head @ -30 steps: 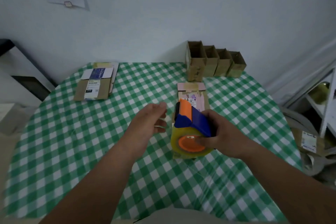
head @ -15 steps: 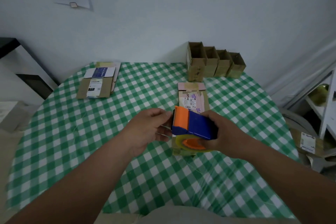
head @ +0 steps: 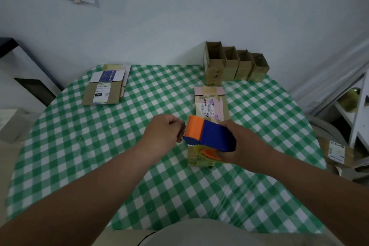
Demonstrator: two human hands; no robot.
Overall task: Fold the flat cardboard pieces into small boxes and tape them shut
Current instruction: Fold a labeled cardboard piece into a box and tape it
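My right hand grips a blue and orange tape dispenser with a yellowish tape roll, held above the table. My left hand is curled at the dispenser's orange front end, fingers pinching at the tape's edge there; the tape itself is too thin to make out. Under the dispenser lies a flat cardboard piece with a label and pink flap, partly hidden by my right hand. Several folded open boxes stand in a row at the table's far right.
A stack of flat cardboard pieces lies at the far left of the green checked table. A white shelf and more cardboard sit off the table's right edge. A wall closes the far side.
The dispenser tipped from roll-facing-me to level. My left hand closed in from open beside it to pinching at its orange front end.
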